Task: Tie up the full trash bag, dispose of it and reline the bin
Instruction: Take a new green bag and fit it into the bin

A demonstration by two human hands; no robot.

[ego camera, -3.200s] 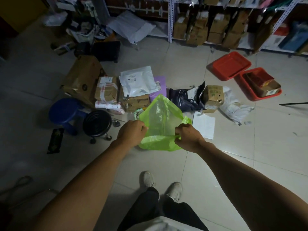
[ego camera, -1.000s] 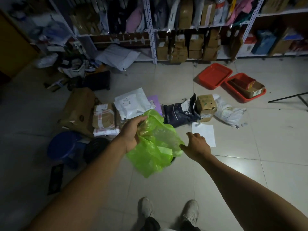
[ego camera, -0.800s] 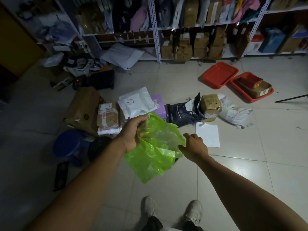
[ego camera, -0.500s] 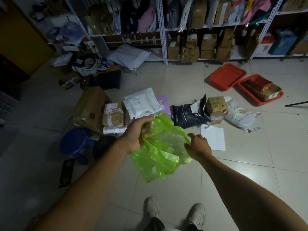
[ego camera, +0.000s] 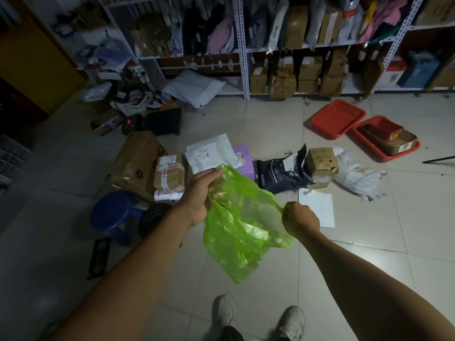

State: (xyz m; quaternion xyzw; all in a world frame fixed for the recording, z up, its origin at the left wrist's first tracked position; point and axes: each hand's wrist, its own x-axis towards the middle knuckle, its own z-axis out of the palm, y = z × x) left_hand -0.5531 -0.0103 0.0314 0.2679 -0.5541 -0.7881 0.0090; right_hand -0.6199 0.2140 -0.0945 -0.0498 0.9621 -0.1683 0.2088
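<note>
A thin, bright green plastic bag [ego camera: 242, 232] hangs crumpled in the air in front of me above the tiled floor. My left hand [ego camera: 199, 195] grips its upper left edge, bunched in the fingers. My right hand [ego camera: 299, 217] pinches the bag's right edge and pulls it sideways, so the top is stretched between both hands. The bag's lower end dangles loose towards my shoes. A black round bin [ego camera: 154, 216] stands on the floor to the left, partly hidden behind my left forearm.
A blue stool [ego camera: 112, 212] stands beside the bin. Cardboard parcels [ego camera: 170, 172], mailer bags [ego camera: 283, 172] and a sheet of paper [ego camera: 316, 209] lie on the floor ahead. Two red trays [ego camera: 336, 118] sit at the right; packed metal shelves [ego camera: 295, 45] line the back.
My right hand, which was open near the bag, has closed on its right edge and drawn it outward. The bag has spread wider between my hands. My view has shifted slightly.
</note>
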